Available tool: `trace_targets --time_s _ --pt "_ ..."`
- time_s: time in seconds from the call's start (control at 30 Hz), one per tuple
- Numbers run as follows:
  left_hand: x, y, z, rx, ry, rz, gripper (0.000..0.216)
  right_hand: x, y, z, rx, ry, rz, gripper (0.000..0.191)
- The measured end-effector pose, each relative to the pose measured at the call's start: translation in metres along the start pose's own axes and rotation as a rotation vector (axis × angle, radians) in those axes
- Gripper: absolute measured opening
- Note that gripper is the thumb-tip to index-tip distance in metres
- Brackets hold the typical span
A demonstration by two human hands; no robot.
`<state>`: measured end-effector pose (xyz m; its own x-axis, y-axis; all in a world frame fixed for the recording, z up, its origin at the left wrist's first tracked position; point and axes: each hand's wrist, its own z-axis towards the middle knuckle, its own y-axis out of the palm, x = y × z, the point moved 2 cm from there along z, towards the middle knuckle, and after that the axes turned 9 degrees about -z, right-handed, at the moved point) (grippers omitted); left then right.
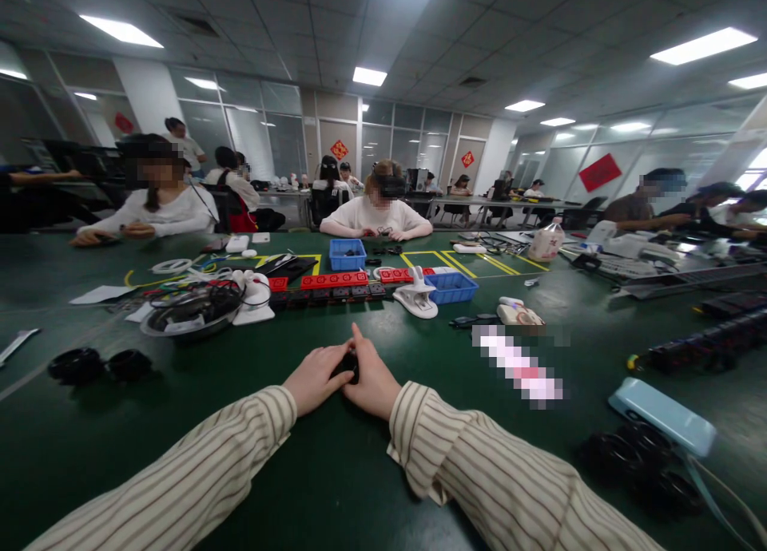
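My left hand (315,379) and my right hand (372,382) meet in the middle of the green table (335,471), both closed round a small black part (347,366) held between them. Most of the part is hidden by my fingers. My right thumb points up and away from me. Striped sleeves cover both forearms.
Beyond my hands lie red and black strips (333,280), two blue bins (347,254), a white clamp-like tool (415,295) and a round tray of cables (190,311). Black round parts (99,365) sit at left and more at right (644,455) beside a light blue case (662,415). People sit across the table.
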<state>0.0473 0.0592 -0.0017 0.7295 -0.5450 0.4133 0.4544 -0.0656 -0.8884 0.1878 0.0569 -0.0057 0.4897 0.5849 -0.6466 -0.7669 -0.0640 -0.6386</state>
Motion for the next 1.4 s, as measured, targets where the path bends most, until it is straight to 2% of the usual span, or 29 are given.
trace_targets --time_s 0.1,0.23,0.33,0.43,0.57,0.7,0.83,0.9,1.0,1.1,1.23,1.4 --pt "-0.001 -0.008 -0.004 0.062 -0.012 0.024 0.047 -0.003 -0.008 0.001 0.077 -0.010 0.061 0.080" --pt "0.002 -0.013 -0.003 -0.010 -0.001 0.068 0.039 0.005 -0.016 0.005 0.275 0.099 0.123 0.065" --pt "0.019 -0.008 -0.003 -0.079 0.091 0.116 0.042 0.012 -0.014 0.006 0.306 0.212 0.142 0.059" --pt "0.043 0.003 -0.005 -0.158 0.223 0.103 0.054 0.015 -0.010 0.007 0.313 0.202 0.131 0.056" --pt "0.051 0.010 -0.004 -0.147 0.271 0.105 0.059 0.019 -0.009 0.009 0.324 0.247 0.145 0.050" --pt "0.024 -0.003 0.001 -0.062 0.204 0.179 0.048 0.023 -0.009 0.012 0.335 0.296 0.138 0.043" --pt "-0.017 -0.029 -0.003 0.067 -0.006 0.295 0.042 0.020 -0.009 0.010 0.311 0.272 0.107 0.043" --pt "-0.039 -0.042 -0.012 0.093 -0.132 0.332 0.043 0.018 -0.010 0.009 0.295 0.257 0.089 0.044" --pt "-0.068 -0.058 -0.034 0.068 -0.299 0.351 0.047 0.016 -0.010 0.008 0.274 0.243 0.067 0.045" --pt "-0.091 -0.073 -0.060 0.045 -0.413 0.377 0.052 0.016 -0.009 0.008 0.253 0.234 0.053 0.044" --pt "-0.105 -0.089 -0.090 0.053 -0.493 0.447 0.057 0.015 -0.008 0.008 0.225 0.220 0.043 0.043" --pt "-0.101 -0.108 -0.110 0.130 -0.521 0.565 0.057 0.011 -0.009 0.007 0.208 0.210 0.026 0.042"
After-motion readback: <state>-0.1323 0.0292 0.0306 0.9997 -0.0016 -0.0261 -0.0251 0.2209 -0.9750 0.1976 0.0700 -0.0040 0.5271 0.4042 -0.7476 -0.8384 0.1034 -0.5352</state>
